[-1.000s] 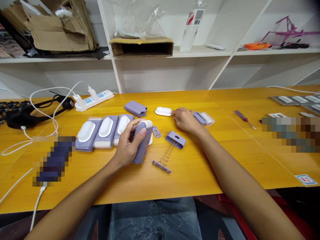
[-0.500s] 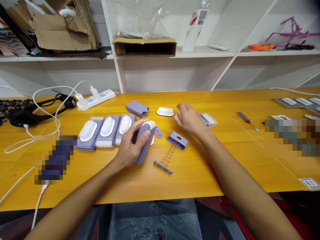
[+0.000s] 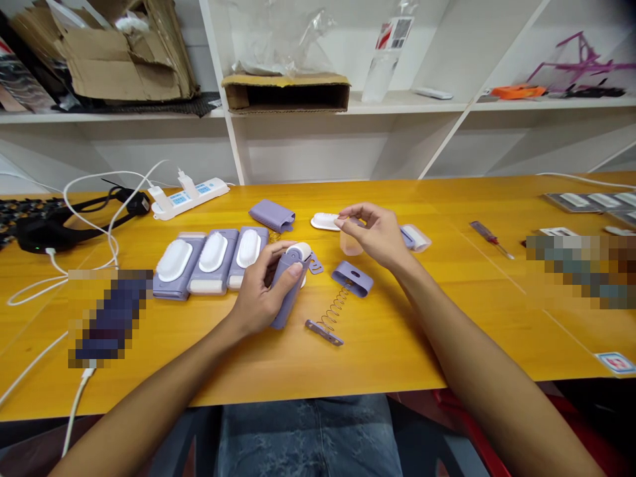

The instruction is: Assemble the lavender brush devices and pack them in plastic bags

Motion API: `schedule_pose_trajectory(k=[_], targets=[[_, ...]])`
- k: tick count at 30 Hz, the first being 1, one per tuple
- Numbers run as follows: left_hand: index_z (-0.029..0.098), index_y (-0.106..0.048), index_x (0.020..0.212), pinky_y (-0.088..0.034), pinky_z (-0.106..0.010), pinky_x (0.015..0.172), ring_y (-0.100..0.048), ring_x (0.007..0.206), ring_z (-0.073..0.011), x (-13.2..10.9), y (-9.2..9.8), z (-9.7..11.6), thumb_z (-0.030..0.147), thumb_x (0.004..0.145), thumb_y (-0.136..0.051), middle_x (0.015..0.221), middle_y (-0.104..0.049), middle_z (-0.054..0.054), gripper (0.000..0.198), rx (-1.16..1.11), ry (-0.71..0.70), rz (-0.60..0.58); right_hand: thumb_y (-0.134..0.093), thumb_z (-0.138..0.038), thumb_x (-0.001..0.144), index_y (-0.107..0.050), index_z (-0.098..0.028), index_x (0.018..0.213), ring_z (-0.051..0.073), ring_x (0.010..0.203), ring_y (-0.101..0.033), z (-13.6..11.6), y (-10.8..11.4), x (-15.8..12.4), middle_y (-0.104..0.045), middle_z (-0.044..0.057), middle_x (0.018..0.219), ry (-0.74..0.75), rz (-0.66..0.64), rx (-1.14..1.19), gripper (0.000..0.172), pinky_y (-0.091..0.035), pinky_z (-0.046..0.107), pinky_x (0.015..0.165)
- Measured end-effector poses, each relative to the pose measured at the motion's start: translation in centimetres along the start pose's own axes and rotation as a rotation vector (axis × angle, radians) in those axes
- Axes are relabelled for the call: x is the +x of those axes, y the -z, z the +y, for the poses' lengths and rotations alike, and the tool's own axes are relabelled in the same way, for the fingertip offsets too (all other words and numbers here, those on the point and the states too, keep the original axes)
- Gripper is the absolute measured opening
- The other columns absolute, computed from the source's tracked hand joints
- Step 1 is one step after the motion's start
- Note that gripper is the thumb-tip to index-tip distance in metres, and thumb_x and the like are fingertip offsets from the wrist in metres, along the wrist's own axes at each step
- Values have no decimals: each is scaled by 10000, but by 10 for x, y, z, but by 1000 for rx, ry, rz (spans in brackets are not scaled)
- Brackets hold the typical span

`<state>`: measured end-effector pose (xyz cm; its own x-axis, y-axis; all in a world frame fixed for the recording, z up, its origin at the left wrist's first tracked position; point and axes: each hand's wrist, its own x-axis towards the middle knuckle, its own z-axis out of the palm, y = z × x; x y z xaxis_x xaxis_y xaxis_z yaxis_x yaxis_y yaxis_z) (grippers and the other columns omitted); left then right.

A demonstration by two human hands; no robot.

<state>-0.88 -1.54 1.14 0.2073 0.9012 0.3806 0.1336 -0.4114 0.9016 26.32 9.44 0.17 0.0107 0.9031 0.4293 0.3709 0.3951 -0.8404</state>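
My left hand [image 3: 263, 288] is wrapped round a purple plastic housing [image 3: 287, 295] with a white rounded end [image 3: 299, 252], held tilted above the table. In my right hand [image 3: 375, 232], thumb and fingertips pinch a translucent plastic cover [image 3: 352, 244]. Between the hands and nearer me lie a purple end piece [image 3: 352, 278], a coiled metal spring [image 3: 335, 308] and a slim purple plate [image 3: 324, 332]. A flat slotted purple piece [image 3: 315, 264] rests beside the held housing. Just behind the right fingertips is a white oval part [image 3: 324, 221], partly covered by them.
Several purple units with white oval tops [image 3: 213, 252] stand to the left, and a purple shell [image 3: 272, 215] lies behind. A screwdriver [image 3: 491, 240] lies to the right. White cables, a power strip [image 3: 191, 197] and a black headset [image 3: 74, 215] occupy the far left.
My right hand has turned and now holds the translucent cover up in its fingertips, in front of the white oval part. The left hand keeps its hold on the housing, almost unmoved.
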Motion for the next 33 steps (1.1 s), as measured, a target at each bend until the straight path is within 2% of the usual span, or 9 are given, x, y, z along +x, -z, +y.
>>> schedule_pose_trajectory(k=[3,8,14,17,20,23,25,30,33], targets=[[219,-632,1377,-603,-373,953,-760,1068,-229,0,0,-1,585,1070,-678,1255,-796,-106,481,-6,-7,-1,-843,-500,867,-795,-200,998,227,945,-726,-2,-8,-4,-833,70,1027,-13,-86,145,331,-561,413,912],[225,-637,1376,-605,-375,955,-758,1074,-225,0,-1,-2,554,1074,-682,1264,-794,-95,449,-7,-18,-6,-726,-491,976,-795,-204,978,253,965,-742,-2,-13,-9,-844,83,1037,21,-140,-84,296,-547,417,932],[233,-638,1376,-605,-375,948,-756,1056,-217,0,-1,-3,542,1079,-682,1243,-794,-85,431,-19,-10,-4,-715,-427,999,-759,-183,1082,305,978,-764,11,-15,-6,-824,139,1101,-34,-199,-326,261,-580,469,962],[232,-640,1372,-605,-378,953,-756,1055,-218,0,-1,-2,541,1077,-684,1236,-794,-83,429,-14,-12,-4,-696,-410,1021,-732,-164,1207,359,1186,-738,13,-13,-7,-795,191,1245,11,-259,-472,310,-555,523,1097],[232,-643,1368,-605,-383,954,-758,1057,-222,0,0,-2,551,1073,-689,1235,-796,-84,438,-13,-15,4,-699,-468,1024,-688,-129,1360,424,1381,-650,6,-8,-10,-725,245,1399,53,-291,-657,477,-514,554,1176],[230,-639,1373,-611,-378,905,-759,997,-217,0,0,-3,561,1071,-686,1201,-801,-83,451,-12,-19,4,-694,-628,1004,-644,-90,1453,499,1335,-663,-8,-4,-14,-684,296,1437,-18,-271,-880,703,-544,593,1092],[232,-634,1386,-612,-373,889,-760,984,-214,0,0,-4,551,1068,-694,1214,-803,-86,455,0,-36,3,-684,-670,992,-628,-80,1478,513,1239,-708,-15,-2,-16,-699,312,1411,-102,-285,-975,767,-565,592,1002],[239,-632,1422,-601,-385,976,-764,1117,-237,-2,0,-10,477,1071,-708,1319,-782,-106,430,92,-114,-8,-654,-397,998,-662,-90,1408,453,1098,-768,-20,-1,-15,-795,276,1213,-203,-402,-988,512,-558,494,870],[242,-632,1442,-595,-405,998,-768,1134,-260,-3,0,-14,451,1058,-725,1341,-778,-119,448,178,-167,-15,-596,-360,1031,-679,-97,1392,430,1060,-778,-17,0,-13,-808,273,1190,-169,-368,-945,455,-554,474,851]])
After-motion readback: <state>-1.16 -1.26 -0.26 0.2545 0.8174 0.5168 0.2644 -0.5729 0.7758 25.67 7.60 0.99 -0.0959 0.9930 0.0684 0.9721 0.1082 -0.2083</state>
